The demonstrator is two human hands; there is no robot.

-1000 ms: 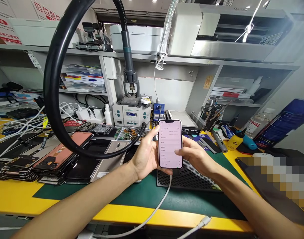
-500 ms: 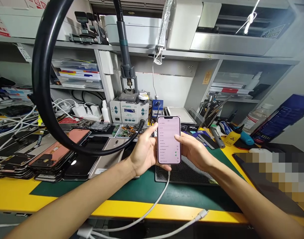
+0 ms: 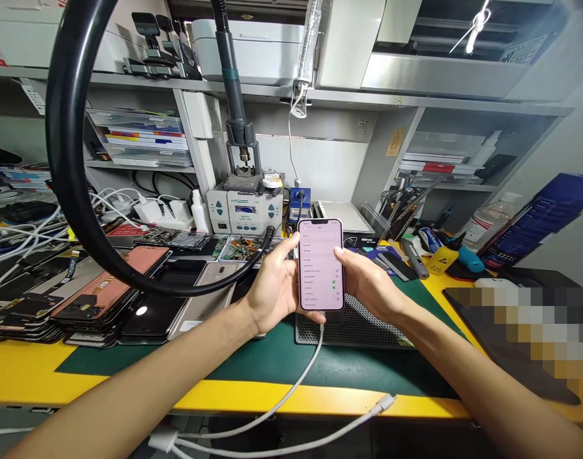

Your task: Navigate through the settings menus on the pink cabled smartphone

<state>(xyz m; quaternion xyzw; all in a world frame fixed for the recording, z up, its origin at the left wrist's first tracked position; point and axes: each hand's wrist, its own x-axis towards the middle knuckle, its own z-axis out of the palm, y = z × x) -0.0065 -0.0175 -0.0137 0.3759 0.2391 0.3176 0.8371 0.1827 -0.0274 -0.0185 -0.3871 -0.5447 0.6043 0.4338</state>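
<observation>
A phone (image 3: 320,271) showed its list scrolled higher than half a second earlier, the right hand (image 3: 370,280) having slid its thumb farther up the screen's right side; the left hand (image 3: 276,280), curled around the opposite edge, held it above a perforated pad (image 3: 355,328), while the right angled inward, half-curled, its grip unclear behind the phone

The phone (image 3: 320,264) shows text (image 3: 315,271) too small to read, and the top edge crops the black hose (image 3: 65,127).
</observation>
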